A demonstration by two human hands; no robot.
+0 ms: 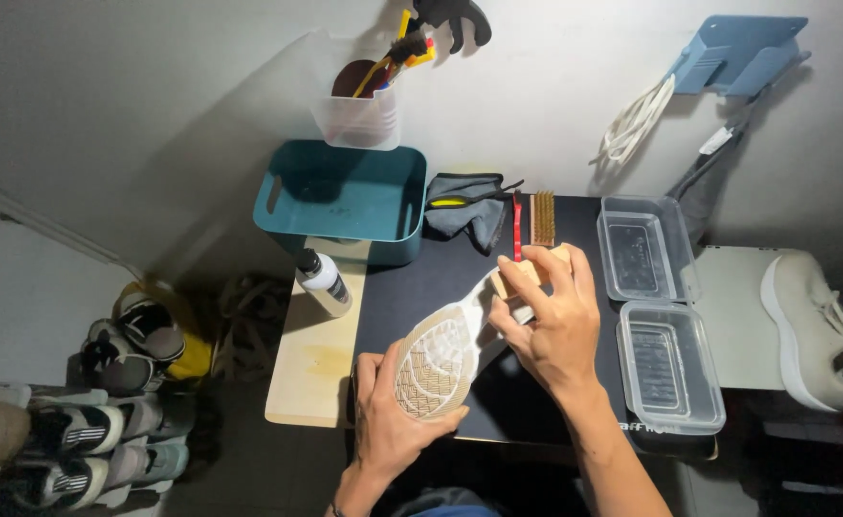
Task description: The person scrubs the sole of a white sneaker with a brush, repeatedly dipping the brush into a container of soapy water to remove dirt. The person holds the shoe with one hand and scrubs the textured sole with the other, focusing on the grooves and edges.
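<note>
Head view shows us our left hand (390, 414) curled under the toe of a white shoe (445, 349), sole up above the counter (460, 278). Our right hand (548, 321), wrist bent, fingers closed, presses a wooden brush (527, 271) against the heel.

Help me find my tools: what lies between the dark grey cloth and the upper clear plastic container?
In the head view, a red-handled tool and a brass-bristle brush lie side by side on the black mat between the cloth and container.
</note>
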